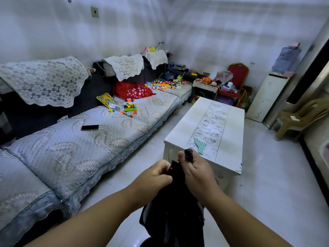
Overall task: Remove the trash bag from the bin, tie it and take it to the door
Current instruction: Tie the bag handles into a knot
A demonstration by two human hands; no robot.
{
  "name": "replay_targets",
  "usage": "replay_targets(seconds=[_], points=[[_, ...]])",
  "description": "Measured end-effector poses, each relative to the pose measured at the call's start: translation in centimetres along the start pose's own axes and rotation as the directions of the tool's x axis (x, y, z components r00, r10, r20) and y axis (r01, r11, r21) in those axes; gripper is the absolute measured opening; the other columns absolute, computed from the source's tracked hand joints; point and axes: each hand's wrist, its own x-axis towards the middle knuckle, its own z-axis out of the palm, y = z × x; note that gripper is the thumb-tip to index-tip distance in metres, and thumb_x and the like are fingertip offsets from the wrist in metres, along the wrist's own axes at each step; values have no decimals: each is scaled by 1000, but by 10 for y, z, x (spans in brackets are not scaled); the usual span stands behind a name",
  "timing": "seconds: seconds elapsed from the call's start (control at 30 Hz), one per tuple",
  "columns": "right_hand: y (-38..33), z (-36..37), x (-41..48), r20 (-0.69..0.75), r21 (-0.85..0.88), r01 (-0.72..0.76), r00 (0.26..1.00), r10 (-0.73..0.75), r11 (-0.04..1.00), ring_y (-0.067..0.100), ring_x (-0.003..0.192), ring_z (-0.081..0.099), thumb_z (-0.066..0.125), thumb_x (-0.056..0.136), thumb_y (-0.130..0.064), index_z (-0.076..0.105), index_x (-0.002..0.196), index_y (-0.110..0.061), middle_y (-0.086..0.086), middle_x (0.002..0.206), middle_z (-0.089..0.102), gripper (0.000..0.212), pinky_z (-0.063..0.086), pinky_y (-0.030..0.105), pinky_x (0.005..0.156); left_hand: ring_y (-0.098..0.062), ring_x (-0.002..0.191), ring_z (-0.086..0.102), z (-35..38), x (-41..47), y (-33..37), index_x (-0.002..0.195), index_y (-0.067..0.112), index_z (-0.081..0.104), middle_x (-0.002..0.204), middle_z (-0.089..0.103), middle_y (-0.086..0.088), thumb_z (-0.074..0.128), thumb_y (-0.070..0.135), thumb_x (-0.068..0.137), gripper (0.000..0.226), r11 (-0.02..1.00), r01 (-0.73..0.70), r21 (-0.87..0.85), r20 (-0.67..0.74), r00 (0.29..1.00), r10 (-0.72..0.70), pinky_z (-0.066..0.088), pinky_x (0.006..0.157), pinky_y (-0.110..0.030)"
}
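A black trash bag [173, 213] hangs in front of me at the bottom centre, its gathered top pinched between both hands. My left hand [154, 177] grips the neck of the bag from the left. My right hand [197, 172] grips it from the right, and a black tail of the bag sticks up above its thumb. A dark rounded edge at the very bottom, below the bag, may be the bin [144, 242]; most of it is hidden. No door is in view.
A long sofa [74, 148] with a phone [89, 127] and toy bricks [130, 106] runs along the left. A white coffee table [208, 125] stands just beyond my hands. A beige plastic chair [300, 118] and a water dispenser [267, 97] are at right. Tiled floor lies between.
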Motion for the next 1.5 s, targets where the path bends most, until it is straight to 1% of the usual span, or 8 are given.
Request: replay_targets(seconds=[0.3, 0.43, 0.6, 0.7, 0.83, 1.0, 1.13, 1.5], points=[[-2, -1, 2, 87, -99, -86, 992, 95, 991, 10, 55, 48, 54, 85, -47, 49, 69, -16, -4, 58, 53, 36, 36, 20, 54, -3, 59, 54, 18, 11, -12, 69, 31, 57, 60, 61, 14, 65, 40, 68, 13, 980, -42, 194, -126, 990, 68, 42, 60, -25], [9, -2, -16, 164, 144, -215, 968, 191, 966, 12, 48, 47, 72, 65, -41, 40, 63, -20, 1, 55, 51, 39, 36, 30, 53, -7, 54, 51, 13, 16, -16, 61, 23, 54, 55, 57, 10, 66, 30, 72, 18, 953, 90, 289, -333, 943, 12, 39, 54, -29], [26, -4, -35, 206, -57, 27, 979, -15, 998, 1, 75, 52, 67, 68, -11, 60, 83, -47, -9, 82, 51, 41, 40, 11, 72, -6, 49, 50, 10, 15, -18, 60, 21, 59, 52, 57, 7, 66, 28, 71, 15, 957, 186, 222, -346, 933, -101, 37, 52, -26], [24, -2, -34, 200, -239, 147, 975, -99, 960, -1, 80, 46, 66, 76, -10, 63, 118, -30, -11, 88, 40, 47, 32, -1, 76, -4, 47, 50, 15, 13, -18, 62, 21, 60, 50, 58, 11, 66, 32, 67, 13, 962, 163, 221, -325, 942, -84, 38, 48, -20], [19, -10, -30, 209, -314, 136, 975, -71, 940, 2, 93, 52, 59, 83, -10, 72, 97, -20, -12, 101, 55, 22, 38, 11, 79, 1, 49, 49, 18, 9, -15, 59, 27, 56, 51, 59, 16, 69, 33, 75, 22, 967, 89, 238, -255, 967, -26, 38, 50, -15], [9, -23, -34, 298, 47, -174, 942, 152, 984, -3, 70, 63, 58, 85, -8, 67, 84, -31, -12, 72, 70, 25, 46, 9, 65, -13, 62, 52, 18, 5, -12, 69, 24, 54, 69, 64, 2, 67, 28, 81, 17, 968, 65, 244, -214, 977, -11, 41, 66, -33], [8, -30, -37, 434, 475, -452, 866, 246, 755, 17, 64, 58, 45, 83, 12, 69, 89, -21, 7, 76, 67, 40, 47, 28, 63, -7, 56, 49, 19, 4, -12, 68, 26, 54, 59, 56, 10, 65, 28, 82, 18, 968, 64, 241, -240, 971, -4, 39, 61, -30], [9, -32, -45, 381, 415, -370, 900, 211, 831, 13, 74, 62, 55, 90, -19, 71, 89, -7, 0, 76, 70, 20, 50, 19, 68, -12, 61, 47, 27, -4, -11, 73, 21, 57, 68, 57, 2, 56, 21, 89, 16, 995, 96, 41, -133, 987, -90, 36, 61, -30]])
